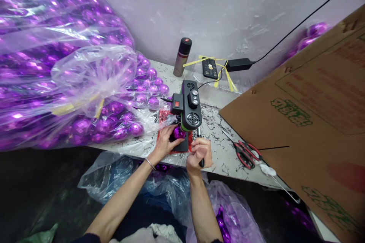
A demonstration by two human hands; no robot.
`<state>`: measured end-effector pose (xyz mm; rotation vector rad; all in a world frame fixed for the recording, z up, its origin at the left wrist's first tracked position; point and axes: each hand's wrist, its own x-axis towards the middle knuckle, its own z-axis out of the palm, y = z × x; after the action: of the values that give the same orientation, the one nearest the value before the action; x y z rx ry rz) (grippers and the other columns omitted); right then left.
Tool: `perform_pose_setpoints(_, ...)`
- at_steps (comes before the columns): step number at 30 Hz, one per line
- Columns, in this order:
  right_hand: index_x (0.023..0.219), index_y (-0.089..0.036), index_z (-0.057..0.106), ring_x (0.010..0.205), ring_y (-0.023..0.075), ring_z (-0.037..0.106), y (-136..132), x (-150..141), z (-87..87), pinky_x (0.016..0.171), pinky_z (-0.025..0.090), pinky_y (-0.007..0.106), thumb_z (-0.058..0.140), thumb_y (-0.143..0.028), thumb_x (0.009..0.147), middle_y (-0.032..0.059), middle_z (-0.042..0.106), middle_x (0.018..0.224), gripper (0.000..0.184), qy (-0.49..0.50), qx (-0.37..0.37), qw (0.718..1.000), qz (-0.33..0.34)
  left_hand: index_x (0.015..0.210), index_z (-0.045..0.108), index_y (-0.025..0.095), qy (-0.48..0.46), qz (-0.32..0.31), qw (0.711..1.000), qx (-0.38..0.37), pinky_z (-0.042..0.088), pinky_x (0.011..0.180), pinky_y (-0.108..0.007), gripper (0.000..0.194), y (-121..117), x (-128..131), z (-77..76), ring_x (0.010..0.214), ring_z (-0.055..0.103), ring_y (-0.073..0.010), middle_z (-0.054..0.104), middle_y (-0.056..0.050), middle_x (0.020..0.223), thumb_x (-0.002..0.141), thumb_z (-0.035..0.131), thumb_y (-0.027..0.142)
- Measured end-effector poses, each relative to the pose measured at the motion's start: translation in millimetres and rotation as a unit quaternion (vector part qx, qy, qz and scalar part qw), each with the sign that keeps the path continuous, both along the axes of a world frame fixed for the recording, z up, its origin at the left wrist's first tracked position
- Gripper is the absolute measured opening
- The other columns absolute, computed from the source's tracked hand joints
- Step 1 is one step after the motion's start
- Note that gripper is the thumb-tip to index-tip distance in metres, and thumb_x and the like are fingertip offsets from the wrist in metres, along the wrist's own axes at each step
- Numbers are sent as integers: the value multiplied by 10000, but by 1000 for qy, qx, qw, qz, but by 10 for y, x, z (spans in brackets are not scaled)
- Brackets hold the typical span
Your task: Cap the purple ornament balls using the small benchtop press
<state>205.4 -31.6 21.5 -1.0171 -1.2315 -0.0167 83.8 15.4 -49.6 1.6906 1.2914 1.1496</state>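
Observation:
A small black bench machine [188, 105] with a red switch and a green trim stands on the white table [222, 159]. Under its head sits one shiny purple ball [179, 133] on a black base. My left hand [164, 141] holds that ball in place, fingers curled round it. My right hand [199, 154] is closed in a fist on the machine's black lever handle [200, 148], just right of the ball.
Big clear plastic bags of purple balls [57, 76] fill the left side. A large cardboard sheet [313, 114] leans at the right. Red-handled scissors [245, 154], a thermos [182, 57], a power strip [210, 68] and an adapter [238, 64] lie on the table. More bags [171, 190] hang below.

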Motion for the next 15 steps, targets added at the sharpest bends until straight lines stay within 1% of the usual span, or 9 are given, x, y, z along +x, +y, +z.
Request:
perform_pose_setpoints(7,688,-241,509,606,147,570,64,-23,-32,648,476,347,421,-316,1092,-23,561,681,420,16,32,999,-14,1345,710,241,4,-8,1000,3,464,1155,-499,566,2,0,-18,1324,656,-355,742,-139,1379,852,870,470)
perform_pose_setpoints(15,690,-243,505,597,144,583,92,32,-89,678,516,354,414,-338,1099,-30,561,675,429,-14,39,999,-13,1308,720,238,-9,-12,1000,11,463,1157,-512,546,35,6,-15,1317,667,-360,750,-146,1361,842,874,479)
